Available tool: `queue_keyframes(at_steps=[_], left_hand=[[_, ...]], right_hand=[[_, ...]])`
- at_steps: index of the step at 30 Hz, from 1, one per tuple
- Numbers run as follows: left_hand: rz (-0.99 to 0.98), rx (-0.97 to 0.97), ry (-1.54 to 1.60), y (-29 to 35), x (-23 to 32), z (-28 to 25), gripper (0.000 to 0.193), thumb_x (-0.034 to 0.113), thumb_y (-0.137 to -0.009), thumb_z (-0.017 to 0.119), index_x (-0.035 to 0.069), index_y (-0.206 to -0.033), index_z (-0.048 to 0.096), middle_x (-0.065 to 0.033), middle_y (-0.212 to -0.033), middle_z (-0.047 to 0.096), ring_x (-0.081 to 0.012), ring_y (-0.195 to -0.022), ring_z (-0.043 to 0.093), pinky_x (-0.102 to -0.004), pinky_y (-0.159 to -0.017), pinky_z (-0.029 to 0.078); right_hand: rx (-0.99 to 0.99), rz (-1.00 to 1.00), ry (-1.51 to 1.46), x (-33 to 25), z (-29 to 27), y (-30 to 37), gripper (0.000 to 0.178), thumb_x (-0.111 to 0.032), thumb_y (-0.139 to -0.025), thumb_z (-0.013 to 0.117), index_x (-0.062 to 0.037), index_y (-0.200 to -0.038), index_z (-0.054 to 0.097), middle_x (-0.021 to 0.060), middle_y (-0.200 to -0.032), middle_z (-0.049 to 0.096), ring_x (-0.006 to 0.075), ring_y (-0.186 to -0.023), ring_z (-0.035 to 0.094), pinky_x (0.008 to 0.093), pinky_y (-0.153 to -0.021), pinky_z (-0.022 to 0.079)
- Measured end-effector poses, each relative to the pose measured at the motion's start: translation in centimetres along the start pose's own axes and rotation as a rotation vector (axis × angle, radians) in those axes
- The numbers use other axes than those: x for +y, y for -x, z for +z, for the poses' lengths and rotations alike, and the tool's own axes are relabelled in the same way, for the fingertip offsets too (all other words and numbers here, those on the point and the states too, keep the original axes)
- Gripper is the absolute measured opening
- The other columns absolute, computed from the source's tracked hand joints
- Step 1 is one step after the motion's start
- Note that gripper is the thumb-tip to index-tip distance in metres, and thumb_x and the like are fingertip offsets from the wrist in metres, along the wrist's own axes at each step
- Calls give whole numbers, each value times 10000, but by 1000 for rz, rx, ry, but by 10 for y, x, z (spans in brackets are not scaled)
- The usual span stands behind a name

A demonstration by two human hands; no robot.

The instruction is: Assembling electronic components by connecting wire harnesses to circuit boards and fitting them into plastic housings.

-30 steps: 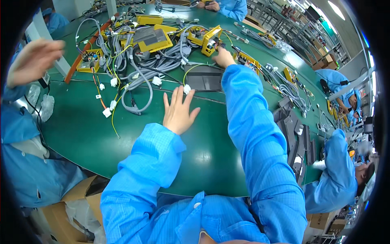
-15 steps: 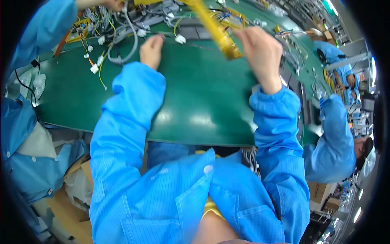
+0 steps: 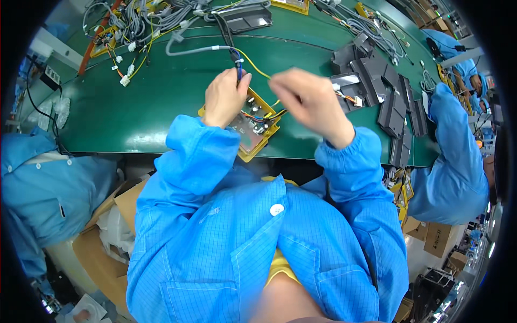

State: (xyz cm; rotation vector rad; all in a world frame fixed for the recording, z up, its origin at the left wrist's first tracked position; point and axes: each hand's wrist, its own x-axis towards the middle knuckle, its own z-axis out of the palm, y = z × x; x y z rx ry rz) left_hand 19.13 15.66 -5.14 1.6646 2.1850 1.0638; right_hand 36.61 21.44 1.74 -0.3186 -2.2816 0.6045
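Note:
A yellow open housing with a circuit board (image 3: 252,141) inside lies at the table's near edge, in front of me. My left hand (image 3: 223,98) is closed over its far left part, with finger and thumb round a cable bundle (image 3: 237,60) of blue and dark wires. Right of the housing, my right hand (image 3: 312,105) is closed and slightly blurred. Thin coloured wires run from the board to this hand, and a white connector (image 3: 357,100) on wire ends sticks out on its far side. A yellow-green wire (image 3: 257,65) arcs between both hands.
Grey cables (image 3: 145,24) with white plugs are heaped at the far left. Black plastic covers (image 3: 371,81) lie to the right, with another black cover (image 3: 245,20) at the back. A co-worker's sleeve (image 3: 455,145) reaches the table at right. An open carton (image 3: 102,253) stands lower left.
The yellow housing now lies before me at the table's edge; earlier a blurred yellow piece was by my right hand. Both hands have come together over it. The black covers show more fully.

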Motion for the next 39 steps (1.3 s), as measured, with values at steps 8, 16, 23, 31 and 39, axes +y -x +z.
queue_keyframes(at_steps=[8, 16, 23, 31, 39], left_hand=[[58, -248, 468, 16, -10, -13, 198, 185, -875, 572, 16, -973, 595, -205, -904, 628, -360, -828, 614, -386, -708, 481], [202, 14, 75, 34, -27, -7, 233, 91, -861, 530, 16, -1077, 573, -195, -995, 610, -368, -904, 596, -403, -763, 482], [455, -265, 144, 18, -24, -6, 267, 35, -908, 439, -28, -1153, 523, -183, -973, 620, -239, -873, 608, -319, -791, 459], [521, -287, 247, 18, 0, -5, 234, 9, -805, 529, -49, -1028, 572, -195, -1074, 585, -322, -957, 572, -354, -842, 442], [375, -331, 333, 10, -12, -2, 211, 94, -834, 565, -48, -989, 590, -191, -1089, 587, -312, -941, 577, -360, -835, 446]], right_hand=[[-293, -455, 317, 74, 54, -47, 359, -106, -679, 670, -155, -1027, 599, 60, -1297, 489, 276, -1295, 355, 457, -993, 348], [-187, -692, 633, 71, 39, -46, 199, -167, -650, 618, -95, -836, 610, 64, -1202, 537, 264, -1251, 424, 386, -970, 396], [-217, -763, 636, 36, -3, 8, 159, -209, -655, 595, -80, -701, 676, 55, -1049, 555, 226, -1160, 453, 352, -907, 405], [-359, -659, 613, 46, 9, 20, 129, -193, -695, 593, -84, -637, 632, 93, -872, 612, 220, -922, 584, 366, -692, 443], [-155, -499, 1010, 42, 3, 15, 162, -250, -677, 601, -93, -654, 635, 62, -829, 634, 211, -904, 565, 352, -725, 414]])
